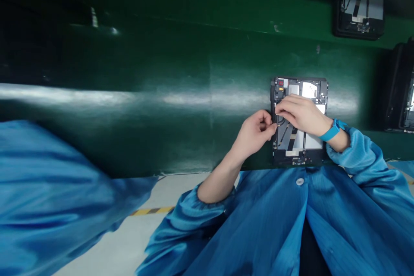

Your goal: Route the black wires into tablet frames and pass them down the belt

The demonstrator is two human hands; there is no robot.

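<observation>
Opened tablet [299,141] flat on green bench [194,138], by near edge, internals up. Left hand [256,133] at tablet's left edge, thumb and fingers bent inward. Right hand [300,113] arched over tablet, fingertips drawn together near same edge. Cannot tell whether either grips anything. Looks like fine edge work: best done with light fingertips, right palm clear of black flex cables [293,137]. Farther off, upper right: second opened tablet [360,6].
</observation>
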